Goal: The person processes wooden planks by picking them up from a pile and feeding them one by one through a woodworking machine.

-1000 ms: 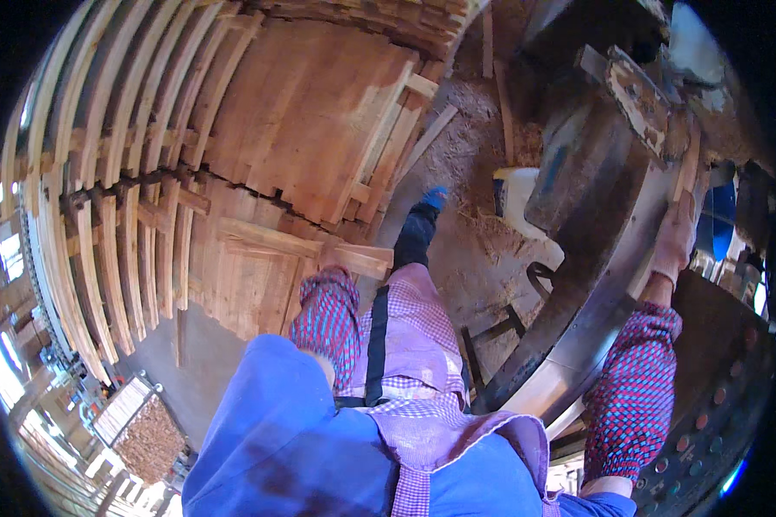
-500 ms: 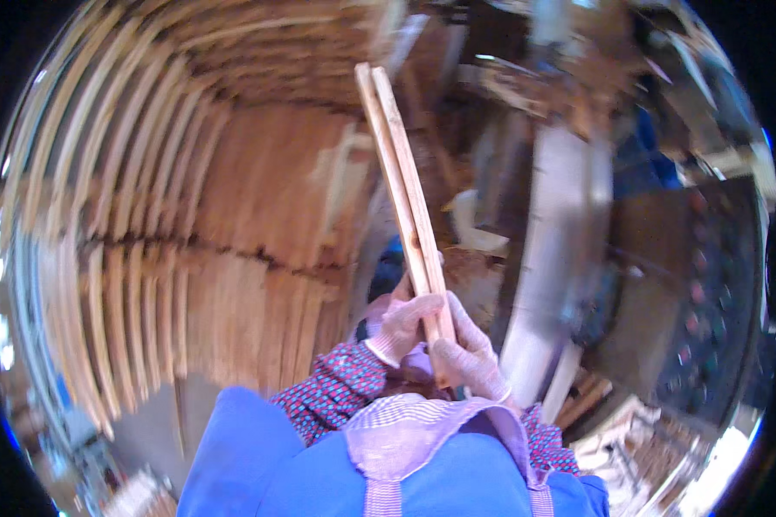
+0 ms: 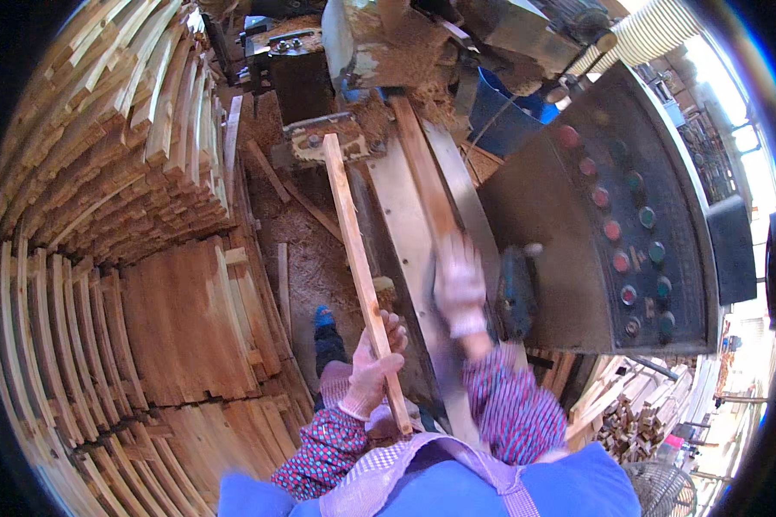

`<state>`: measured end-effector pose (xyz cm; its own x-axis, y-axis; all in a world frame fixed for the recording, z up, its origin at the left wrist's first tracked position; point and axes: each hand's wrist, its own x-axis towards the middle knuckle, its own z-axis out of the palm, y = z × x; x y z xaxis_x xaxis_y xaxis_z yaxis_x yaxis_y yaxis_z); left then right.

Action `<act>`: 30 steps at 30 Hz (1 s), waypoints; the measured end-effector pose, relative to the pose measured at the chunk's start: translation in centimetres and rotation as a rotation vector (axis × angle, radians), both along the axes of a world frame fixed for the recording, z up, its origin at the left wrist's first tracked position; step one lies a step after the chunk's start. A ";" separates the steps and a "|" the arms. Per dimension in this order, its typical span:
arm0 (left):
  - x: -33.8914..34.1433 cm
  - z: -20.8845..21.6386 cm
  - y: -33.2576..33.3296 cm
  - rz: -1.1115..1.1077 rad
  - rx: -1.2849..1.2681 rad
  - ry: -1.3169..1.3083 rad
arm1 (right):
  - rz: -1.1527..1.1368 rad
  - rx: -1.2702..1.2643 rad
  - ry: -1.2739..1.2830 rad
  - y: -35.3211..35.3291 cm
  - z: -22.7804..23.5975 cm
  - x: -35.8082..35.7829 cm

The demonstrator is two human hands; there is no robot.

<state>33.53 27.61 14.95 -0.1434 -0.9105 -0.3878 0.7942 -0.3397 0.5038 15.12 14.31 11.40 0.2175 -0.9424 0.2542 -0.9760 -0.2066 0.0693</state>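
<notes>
My left hand [image 3: 374,362], in a pale glove, is closed around the lower part of a long, narrow wooden strip [image 3: 351,228]. The strip slants up and away from my body, its far end free above the littered floor. To the right, my right hand [image 3: 460,277], also gloved and somewhat blurred, lies with fingers stretched forward over the near end of a second, browner wooden strip [image 3: 424,164]. That strip rests lengthwise on the metal machine bed [image 3: 398,200], and its far end runs up to the sawdust-covered machine head [image 3: 397,47].
Tall stacks of wooden strips [image 3: 103,129] fill the left side. A control panel [image 3: 616,224] with red and green buttons stands close on the right, near a blue bin [image 3: 504,112]. Offcuts [image 3: 634,422] are piled at lower right; a fan [image 3: 660,487] stands by them.
The view has turned right toward the machine. Two strips were together in both hands; now my left hand holds one, and my right hand has moved onto a strip on the bed.
</notes>
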 end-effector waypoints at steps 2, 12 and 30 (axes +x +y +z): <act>0.4 0.0 -1.4 -0.003 -0.003 -0.025 | 0.063 -0.078 0.050 -10.2 -0.4 -0.1; 2.5 2.2 -7.4 0.074 -0.078 -0.162 | 0.288 0.853 -1.427 1.4 6.2 3.2; 4.8 -6.0 2.6 0.106 0.180 -0.547 | -0.040 -0.342 0.546 -1.6 -0.9 -1.1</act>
<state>38.36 30.24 8.92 0.2095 -0.8218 -0.5299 0.4690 -0.3910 0.7919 13.97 12.73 10.51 0.3672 -0.8377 0.4043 -0.7880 -0.0492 0.6137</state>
